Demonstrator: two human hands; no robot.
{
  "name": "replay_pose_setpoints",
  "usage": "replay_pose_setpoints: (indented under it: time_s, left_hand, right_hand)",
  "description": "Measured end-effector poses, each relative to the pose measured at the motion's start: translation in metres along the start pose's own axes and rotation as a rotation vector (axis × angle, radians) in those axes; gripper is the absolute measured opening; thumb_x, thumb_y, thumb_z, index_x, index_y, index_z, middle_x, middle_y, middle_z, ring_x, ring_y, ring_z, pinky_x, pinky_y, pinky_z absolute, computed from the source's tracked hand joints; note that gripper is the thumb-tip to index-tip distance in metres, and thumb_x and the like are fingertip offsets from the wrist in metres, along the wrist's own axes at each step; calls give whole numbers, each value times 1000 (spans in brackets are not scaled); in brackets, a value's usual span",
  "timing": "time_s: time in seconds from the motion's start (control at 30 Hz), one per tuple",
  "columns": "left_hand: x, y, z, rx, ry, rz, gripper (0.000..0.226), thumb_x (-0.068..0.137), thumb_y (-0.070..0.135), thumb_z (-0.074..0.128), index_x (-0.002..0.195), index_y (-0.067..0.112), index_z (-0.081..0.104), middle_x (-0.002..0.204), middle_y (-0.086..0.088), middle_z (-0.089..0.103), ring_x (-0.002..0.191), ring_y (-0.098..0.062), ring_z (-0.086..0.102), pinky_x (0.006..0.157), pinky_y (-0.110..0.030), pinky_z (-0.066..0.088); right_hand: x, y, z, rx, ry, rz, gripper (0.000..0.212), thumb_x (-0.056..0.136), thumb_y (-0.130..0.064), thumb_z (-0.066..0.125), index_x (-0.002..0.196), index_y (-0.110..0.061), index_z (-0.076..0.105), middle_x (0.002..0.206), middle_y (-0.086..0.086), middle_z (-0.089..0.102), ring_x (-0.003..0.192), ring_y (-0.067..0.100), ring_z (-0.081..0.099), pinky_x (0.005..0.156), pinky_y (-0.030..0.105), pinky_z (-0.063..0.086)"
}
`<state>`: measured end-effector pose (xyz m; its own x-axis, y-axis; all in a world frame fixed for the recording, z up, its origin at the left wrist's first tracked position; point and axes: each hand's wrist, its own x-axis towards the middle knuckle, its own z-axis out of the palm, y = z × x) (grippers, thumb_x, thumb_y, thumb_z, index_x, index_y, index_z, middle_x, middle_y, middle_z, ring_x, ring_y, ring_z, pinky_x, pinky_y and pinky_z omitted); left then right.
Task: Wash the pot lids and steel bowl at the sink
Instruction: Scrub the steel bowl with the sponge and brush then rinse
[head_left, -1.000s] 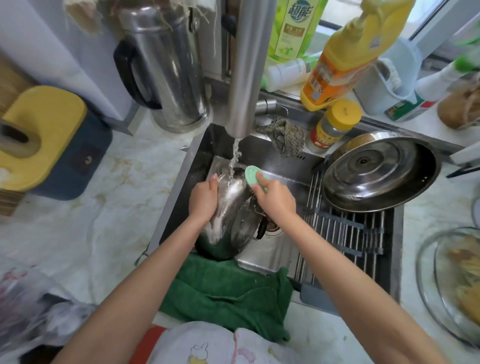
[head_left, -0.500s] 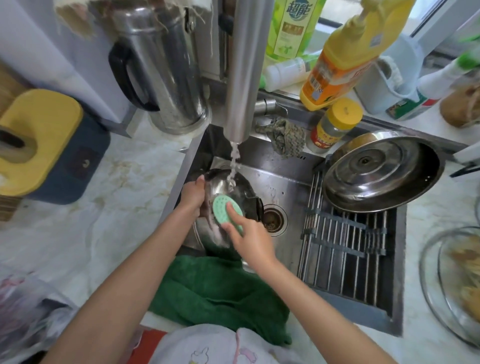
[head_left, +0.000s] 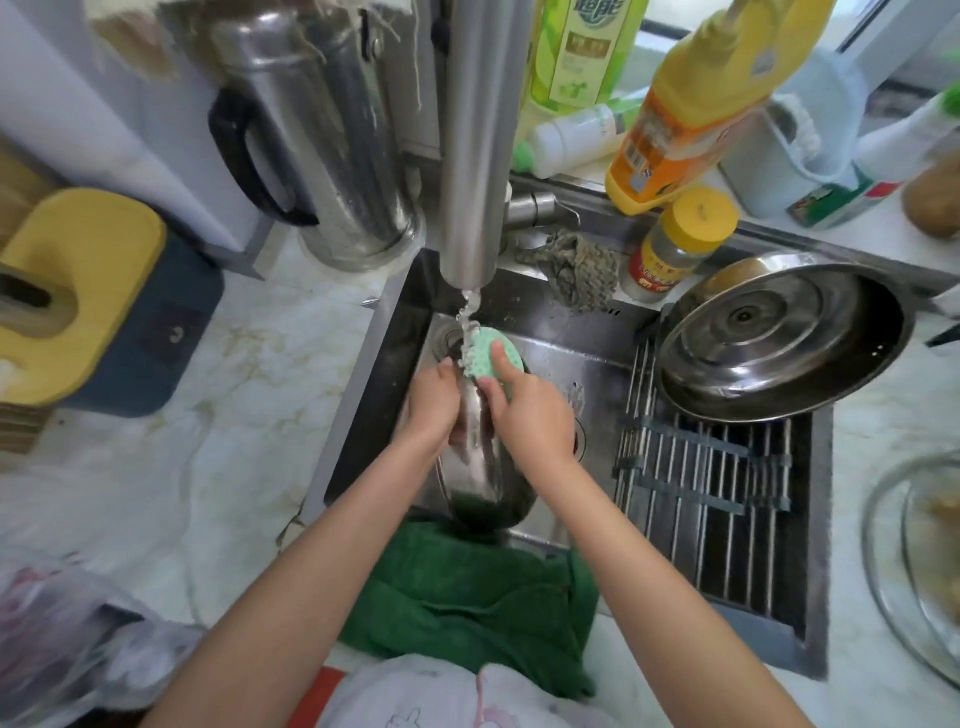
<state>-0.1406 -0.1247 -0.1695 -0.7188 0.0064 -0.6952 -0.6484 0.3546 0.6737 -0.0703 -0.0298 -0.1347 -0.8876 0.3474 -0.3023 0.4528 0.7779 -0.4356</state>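
The pot lid (head_left: 483, 483) stands tilted in the sink (head_left: 587, 358), gripped at its left edge by the left hand (head_left: 434, 402). The right hand (head_left: 535, 415) pinches a green sponge (head_left: 491, 358) against its top under the running faucet (head_left: 475, 156). A second lid (head_left: 779, 338) rests on the rack (head_left: 711, 467) to the right, and a green towel (head_left: 467, 597) drapes over the sink's front edge.

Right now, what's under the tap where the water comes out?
A green spotted sponge, held by the right hand, catches the water. Below it is a steel pot lid held by the left hand. The hands cover the lid's top part.
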Motion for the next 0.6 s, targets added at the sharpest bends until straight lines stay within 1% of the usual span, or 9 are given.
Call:
replay_pose_setpoints:
  time_s: [0.17, 0.23, 0.3, 0.33, 0.4, 0.47, 0.5, 0.53, 0.6]
  left_hand:
    - [8, -5, -15, 20, 8, -64, 41, 103, 34, 40, 99, 1, 65, 95, -15, 68, 92, -28, 66, 77, -36, 53]
    - [8, -12, -20, -8, 30, -65, 42, 102, 38, 40, 100, 4, 64, 98, -15, 68, 91, -27, 65, 80, -38, 54]
    - [1, -15, -23, -53, 66, -37, 41, 103, 38, 38, 102, 5, 63, 96, -12, 66, 87, -24, 64, 70, -33, 52]
    - [0, -16, -26, -60, 89, -18, 42, 103, 39, 37, 100, 6, 63, 92, -11, 65, 83, -23, 63, 64, -34, 51]
    - [-1, -15, -34, -97, 125, -3, 44, 102, 41, 36, 98, 6, 62, 86, -12, 63, 76, -24, 63, 59, -40, 56]
    - [-2, -12, -44, -189, 148, -41, 41, 103, 40, 37, 102, 7, 62, 88, -11, 64, 74, -23, 63, 50, -30, 55]
    - [-3, -12, -47, -245, 151, -58, 37, 103, 39, 39, 105, 9, 61, 91, -10, 65, 76, -21, 63, 51, -27, 54]
    - [-5, -10, -50, -309, 153, -66, 35, 103, 38, 40, 108, 10, 61, 94, -9, 66, 79, -20, 63, 58, -26, 53]
    - [-8, -6, -55, -405, 133, -80, 33, 102, 37, 42, 106, 11, 62, 93, -5, 66, 82, -19, 63, 67, -28, 51]
  right_hand:
    - [-53, 15, 8, 66, -171, -85, 49, 99, -49, 41, 146, -45, 29, 89, 8, 71, 84, 27, 65, 59, 34, 40]
    - [-46, 35, 11, 12, -132, 4, 50, 100, -48, 38, 148, -42, 27, 90, 7, 70, 81, 27, 65, 61, 36, 47]
    - [-33, 49, 7, -55, -66, 78, 52, 99, -47, 40, 149, -39, 28, 97, 7, 70, 85, 28, 65, 67, 38, 51]
    - [-31, 51, 1, 6, -13, 106, 54, 98, -47, 43, 149, -38, 28, 101, 6, 69, 88, 28, 65, 69, 38, 51]
    - [-33, 55, -12, 348, 73, 178, 67, 91, -50, 55, 149, -34, 26, 110, -1, 64, 93, 24, 63, 77, 38, 52]
    - [-33, 63, -24, 663, 122, 306, 83, 78, -58, 68, 147, -26, 33, 119, -10, 57, 103, 14, 61, 88, 34, 50]
    - [-30, 69, -26, 707, 121, 359, 76, 76, -55, 72, 137, -19, 47, 118, -8, 61, 104, 14, 62, 86, 31, 50]
    - [-28, 75, -29, 701, 103, 409, 54, 79, -44, 74, 121, -13, 60, 108, -3, 67, 100, 17, 64, 80, 28, 48]
    - [-23, 82, -32, 697, 44, 499, 11, 87, -18, 68, 94, -9, 67, 86, 4, 66, 82, 20, 62, 67, 23, 43]
